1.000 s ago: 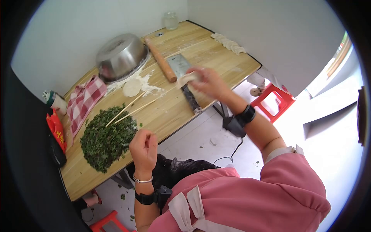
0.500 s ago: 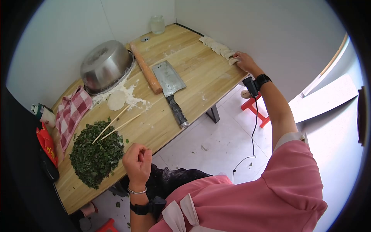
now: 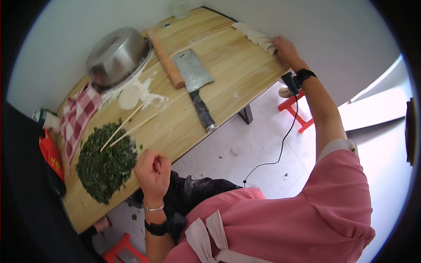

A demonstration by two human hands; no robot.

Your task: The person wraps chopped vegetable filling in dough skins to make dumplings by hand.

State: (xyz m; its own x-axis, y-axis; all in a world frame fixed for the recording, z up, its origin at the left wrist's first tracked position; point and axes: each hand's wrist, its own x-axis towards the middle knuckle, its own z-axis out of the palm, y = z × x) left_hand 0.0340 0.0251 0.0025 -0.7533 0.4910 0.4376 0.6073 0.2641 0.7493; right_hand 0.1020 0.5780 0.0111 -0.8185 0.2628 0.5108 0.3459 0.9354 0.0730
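Note:
My right hand (image 3: 287, 50) is at the far right edge of the table, its fingers closed around the nearest dumpling of a row. The row of dumplings (image 3: 251, 34) lies overlapping along the wall, pale and folded; my fingers partly cover its near end. Near the front edge, my left hand (image 3: 152, 177) is curled into a loose fist, with nothing seen in it. Beside it rises a heap of chopped greens (image 3: 105, 168), with a pair of chopsticks (image 3: 131, 131) resting on it. A round dough wrapper (image 3: 130, 97) lies on scattered flour.
A cleaver (image 3: 193, 72) and a rolling pin (image 3: 166, 61) lie mid-table. An overturned metal bowl (image 3: 116, 57) stands behind the flour. A checked cloth (image 3: 80, 111) is at the left, and a glass jar (image 3: 180, 8) at the back. Red stools (image 3: 296, 111) stand below.
My right hand has moved slightly farther along with the dumpling, against the end of the row. The view has shifted a little. My left hand stays curled.

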